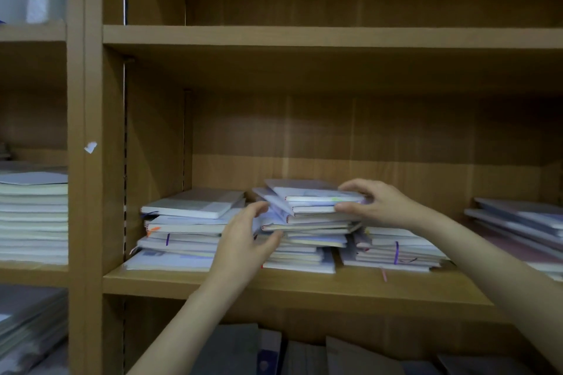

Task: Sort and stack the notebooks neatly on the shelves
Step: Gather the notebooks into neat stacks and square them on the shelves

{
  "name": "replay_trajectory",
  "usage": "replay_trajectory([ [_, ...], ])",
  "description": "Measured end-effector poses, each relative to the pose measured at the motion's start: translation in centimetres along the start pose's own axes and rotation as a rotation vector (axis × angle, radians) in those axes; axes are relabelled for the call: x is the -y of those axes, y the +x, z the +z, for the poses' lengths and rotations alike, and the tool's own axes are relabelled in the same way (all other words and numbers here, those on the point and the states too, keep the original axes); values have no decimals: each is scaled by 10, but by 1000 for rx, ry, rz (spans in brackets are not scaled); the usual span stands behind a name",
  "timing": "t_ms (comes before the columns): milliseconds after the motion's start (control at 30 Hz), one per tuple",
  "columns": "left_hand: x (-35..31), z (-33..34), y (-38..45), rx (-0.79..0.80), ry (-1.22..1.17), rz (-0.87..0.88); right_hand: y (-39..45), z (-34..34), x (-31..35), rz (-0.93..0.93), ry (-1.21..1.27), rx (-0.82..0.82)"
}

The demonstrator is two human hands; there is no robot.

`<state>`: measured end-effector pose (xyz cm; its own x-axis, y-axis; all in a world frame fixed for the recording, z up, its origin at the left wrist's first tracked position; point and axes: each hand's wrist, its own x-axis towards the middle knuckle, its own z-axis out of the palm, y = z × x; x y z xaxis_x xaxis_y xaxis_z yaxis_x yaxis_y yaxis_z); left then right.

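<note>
Squaring up the middle pile is what I judge the step to be, so I work from both ends at once. My right hand, right of centre in the frame, pinches the top few notebooks at their right edge, fingers curled over the cover and thumb under the page edges. My left hand, just below and left of centre, has its fingers lightly bent against the left edge of the middle pile, pressing rather than closing round anything. That pile sits on the wooden shelf at centre frame, between a left pile and a lower right pile, both close beside it. The top books are twisted off-square and fanned toward the left. To do this well, I should keep the right grip firm but shallow, turn the skewed books until their spines line up with those beneath, and let the left palm act as a stop. Pushing too hard could shove the lower books into the left pile.
</note>
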<state>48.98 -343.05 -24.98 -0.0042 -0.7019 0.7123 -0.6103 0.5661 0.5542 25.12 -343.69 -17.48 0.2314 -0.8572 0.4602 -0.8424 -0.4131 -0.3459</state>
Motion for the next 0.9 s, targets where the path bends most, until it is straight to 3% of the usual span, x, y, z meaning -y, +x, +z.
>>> replay_trajectory([
  [100,-7,5,10,107,45,-66,4,1,-3,127,157,120],
  [200,-19,9,22,152,-58,-93,2,4,-1,168,296,68],
  [467,-16,-16,30,55,-236,-222,-1,10,18,85,294,-63],
  [600,-10,-18,28,57,-345,-245,5,15,18,107,419,-97],
  [767,-1,-20,23,55,-513,-270,3,26,14,36,224,-197],
  [900,-1,-23,24,97,-460,-222,4,28,10,92,207,-217],
])
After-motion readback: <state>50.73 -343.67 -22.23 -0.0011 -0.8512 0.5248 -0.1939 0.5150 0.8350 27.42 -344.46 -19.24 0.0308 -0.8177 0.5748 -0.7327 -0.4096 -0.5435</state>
